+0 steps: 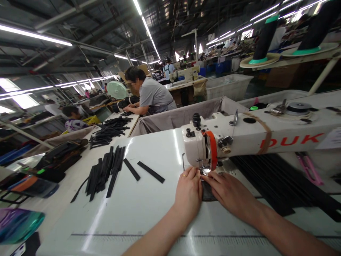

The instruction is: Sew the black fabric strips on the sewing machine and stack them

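My left hand (188,190) is at the needle area of a white sewing machine (197,145), fingers bent and pressed together, with a ring on one finger. Close beside it, my right hand (226,186) reaches in from the right, its fingers also closed and their tips nearly meeting the left ones below the presser foot. Whatever the fingertips pinch is hidden by the hands. A dark plate (209,192) shows between the two wrists. To the left, two black strips (151,172) lie apart on the white tabletop (149,209), near a pile of black strips (105,172).
Long black straps (277,181) lie under the machine arm, near pink scissors (309,169). Thread cones (266,41) stand at upper right. A cloth-lined bin (181,115) is behind the table. A co-worker in grey (157,94) leans over more black strips (112,129).
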Motion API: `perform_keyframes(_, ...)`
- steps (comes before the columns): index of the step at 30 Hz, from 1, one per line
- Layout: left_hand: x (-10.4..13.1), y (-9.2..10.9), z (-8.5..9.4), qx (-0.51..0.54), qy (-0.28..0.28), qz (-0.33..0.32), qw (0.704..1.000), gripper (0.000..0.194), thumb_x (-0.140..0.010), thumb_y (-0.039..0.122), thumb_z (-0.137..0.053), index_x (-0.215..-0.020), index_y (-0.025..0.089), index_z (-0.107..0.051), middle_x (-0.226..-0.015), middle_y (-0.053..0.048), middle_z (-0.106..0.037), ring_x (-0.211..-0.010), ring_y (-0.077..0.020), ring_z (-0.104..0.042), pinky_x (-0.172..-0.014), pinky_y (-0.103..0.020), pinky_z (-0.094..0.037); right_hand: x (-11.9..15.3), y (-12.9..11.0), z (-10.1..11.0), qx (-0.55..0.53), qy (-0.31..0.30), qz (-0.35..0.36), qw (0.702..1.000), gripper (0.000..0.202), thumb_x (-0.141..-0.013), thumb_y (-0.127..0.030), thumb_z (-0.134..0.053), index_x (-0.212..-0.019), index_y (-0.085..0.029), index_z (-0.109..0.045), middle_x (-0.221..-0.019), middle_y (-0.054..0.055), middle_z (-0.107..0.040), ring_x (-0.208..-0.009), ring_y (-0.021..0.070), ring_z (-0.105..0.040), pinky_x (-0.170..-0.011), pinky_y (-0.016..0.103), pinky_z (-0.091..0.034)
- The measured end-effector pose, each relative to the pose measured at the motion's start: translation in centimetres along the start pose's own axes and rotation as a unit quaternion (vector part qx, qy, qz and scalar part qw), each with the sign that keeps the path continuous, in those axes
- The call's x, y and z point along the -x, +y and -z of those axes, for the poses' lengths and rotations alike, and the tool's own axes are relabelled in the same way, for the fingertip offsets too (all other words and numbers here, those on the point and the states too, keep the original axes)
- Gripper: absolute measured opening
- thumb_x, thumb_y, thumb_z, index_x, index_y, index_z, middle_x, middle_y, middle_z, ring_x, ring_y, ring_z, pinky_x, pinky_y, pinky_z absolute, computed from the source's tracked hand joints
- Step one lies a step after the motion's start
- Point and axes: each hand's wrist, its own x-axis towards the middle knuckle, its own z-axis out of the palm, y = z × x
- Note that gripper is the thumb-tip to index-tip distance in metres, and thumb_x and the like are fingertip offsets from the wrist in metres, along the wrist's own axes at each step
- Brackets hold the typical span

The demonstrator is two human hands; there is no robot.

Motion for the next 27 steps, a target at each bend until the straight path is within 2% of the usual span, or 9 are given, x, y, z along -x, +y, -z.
perform_keyframes(7,-0.3,-0.1,0.0,-0.025,-0.017,-0.014,0.999,0.018,-0.091,0.008,-0.045,-0.093,0.017,-0.061,-0.106,-0.012,-0.065,-0.108,-0.0284,-0.057,-0.090,-0.047,-0.053,0.0,-0.1,0.1,0.003,0.004,0.000,1.000,0.029,-0.084,-0.002,-0.050,-0.106,-0.014,-0.066,-0.102,0.011,-0.069,-0.080,0.0219,-0.062,-0.072,0.035,-0.052)
perform_keyframes(12,-0.1,-0.1,-0.4,-0.033,0.005,-0.032,0.999,0.022,-0.093,0.009,-0.042,-0.100,0.015,-0.062,-0.103,-0.012,-0.066,-0.105,-0.0277,-0.059,-0.093,-0.048,-0.053,0.1,-0.1,0.1,0.002,-0.003,-0.001,1.000,0.029,-0.085,-0.003,-0.050,-0.108,-0.013,-0.065,-0.101,0.011,-0.069,-0.075,0.0215,-0.061,-0.069,0.035,-0.052)
perform_keyframes(16,-0.1,-0.4,-0.1,-0.044,0.000,-0.036,0.998,0.027,-0.094,0.010,-0.042,-0.111,0.014,-0.062,-0.115,-0.013,-0.067,-0.112,-0.0261,-0.059,-0.099,-0.044,-0.051,0.3,0.1,-0.1,-0.004,-0.008,-0.001,1.000,0.030,-0.084,-0.003,-0.051,-0.110,-0.012,-0.064,-0.102,0.011,-0.069,-0.078,0.0223,-0.063,-0.069,0.035,-0.053)
perform_keyframes(19,0.5,-3.0,1.0,-0.109,0.003,0.013,0.994,0.033,-0.093,0.011,-0.044,-0.122,0.016,-0.060,-0.125,-0.012,-0.065,-0.122,-0.0280,-0.056,-0.105,-0.048,-0.047,0.5,0.2,-0.4,-0.022,-0.006,-0.004,1.000,0.033,-0.085,-0.003,-0.049,-0.113,-0.012,-0.064,-0.100,0.011,-0.069,-0.081,0.0228,-0.063,-0.071,0.036,-0.054)
perform_keyframes(22,2.6,-8.2,3.3,-0.193,0.047,0.126,0.972,0.045,-0.093,0.010,-0.039,-0.137,0.010,-0.049,-0.140,-0.019,-0.055,-0.132,-0.0315,-0.049,-0.108,-0.054,-0.042,0.7,0.2,-0.4,-0.032,-0.007,-0.005,0.999,0.035,-0.084,-0.001,-0.048,-0.113,-0.012,-0.064,-0.100,0.010,-0.069,-0.081,0.0227,-0.063,-0.072,0.036,-0.054)
perform_keyframes(25,4.8,-13.1,6.3,-0.226,0.014,0.162,0.960,0.055,-0.085,-0.001,-0.034,-0.135,0.013,-0.053,-0.142,-0.015,-0.054,-0.133,-0.0254,-0.050,-0.112,-0.046,-0.041,0.7,0.1,-0.5,-0.036,-0.010,-0.010,0.999,0.036,-0.084,-0.001,-0.048,-0.114,-0.013,-0.064,-0.099,0.010,-0.069,-0.082,0.0224,-0.063,-0.072,0.035,-0.054)
perform_keyframes(27,4.8,-14.2,7.7,-0.261,0.019,0.214,0.941,0.056,-0.083,-0.005,-0.031,-0.131,0.011,-0.057,-0.139,-0.018,-0.056,-0.131,-0.0288,-0.051,-0.111,-0.051,-0.041,0.7,0.1,-0.6,-0.038,-0.015,-0.015,0.999,0.037,-0.084,0.000,-0.048,-0.115,-0.013,-0.064,-0.099,0.009,-0.069,-0.081,0.0218,-0.064,-0.071,0.034,-0.054)
